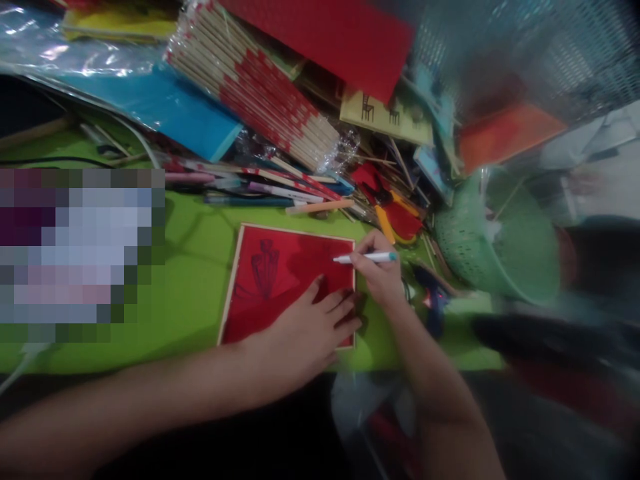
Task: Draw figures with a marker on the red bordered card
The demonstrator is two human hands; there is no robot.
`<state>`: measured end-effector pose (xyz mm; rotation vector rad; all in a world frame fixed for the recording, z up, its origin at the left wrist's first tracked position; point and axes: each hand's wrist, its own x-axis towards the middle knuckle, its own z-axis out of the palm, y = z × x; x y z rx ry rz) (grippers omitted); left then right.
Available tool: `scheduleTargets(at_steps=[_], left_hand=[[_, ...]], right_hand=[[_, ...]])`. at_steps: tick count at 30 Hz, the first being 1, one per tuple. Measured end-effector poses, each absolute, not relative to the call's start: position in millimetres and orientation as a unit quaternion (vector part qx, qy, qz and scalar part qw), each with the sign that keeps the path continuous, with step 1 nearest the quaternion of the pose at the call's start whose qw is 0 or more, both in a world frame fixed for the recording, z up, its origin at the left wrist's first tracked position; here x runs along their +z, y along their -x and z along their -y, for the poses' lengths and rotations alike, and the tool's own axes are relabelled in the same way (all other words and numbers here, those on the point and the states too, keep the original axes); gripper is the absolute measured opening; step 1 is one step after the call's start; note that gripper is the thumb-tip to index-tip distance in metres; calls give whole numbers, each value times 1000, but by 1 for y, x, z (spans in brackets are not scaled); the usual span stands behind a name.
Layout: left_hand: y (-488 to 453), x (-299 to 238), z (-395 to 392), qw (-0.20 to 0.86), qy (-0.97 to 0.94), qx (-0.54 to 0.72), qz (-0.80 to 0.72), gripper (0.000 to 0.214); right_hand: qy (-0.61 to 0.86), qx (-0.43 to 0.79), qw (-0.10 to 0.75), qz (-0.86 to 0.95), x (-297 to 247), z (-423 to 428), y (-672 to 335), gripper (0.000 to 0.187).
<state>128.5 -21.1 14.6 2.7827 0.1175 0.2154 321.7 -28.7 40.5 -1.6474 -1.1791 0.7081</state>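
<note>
A red panel [295, 257] edged with thin pale strips lies on the green tabletop. Dark lines on its left half form a drawing of flowers on stems [265, 267], and a few faint marks show near its upper right. My left hand [315, 323] rests on the panel's lower right, fingers spread and holding nothing. In my right hand [377, 270] is a white marker pen [370, 257] with a teal end, pinched between the fingers. Its tip points left, over the panel's right part; whether it touches the surface I cannot tell.
Behind the panel lie several pens [285, 193], pliers [393, 207] with yellow and red handles, and a wrapped bundle of chopsticks [260, 87]. A green basket [450, 233] and a dark blue glue gun [435, 300] are on the right. A pixelated patch covers the left.
</note>
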Motion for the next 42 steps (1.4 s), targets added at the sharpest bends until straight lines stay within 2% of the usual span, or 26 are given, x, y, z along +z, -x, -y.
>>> scheduleTargets(at_steps=[8,17,26,32,36,42], left_hand=[[-127,11,22,182,-978,91,-44,62],[-129,13,22,179,-980,80,-40,57],[-129,13,22,174,-980,81,-44,55],[-129,12,21,170,-981,84,-38,60],[-129,13,21,167,-981,85,-40,59],[-133,15,20,156,-983,79,-56,54]], right_hand=[[679,266,482,485,37,29,-323,14],[684,221,475,507,36,29,-321,14],[681,245,487,490,35,28,-323,15],[628,295,578,429,26,27,-329,24],[621,322,580,419,29,27,-329,31],[631,313,563,433,33,29,-331,29]])
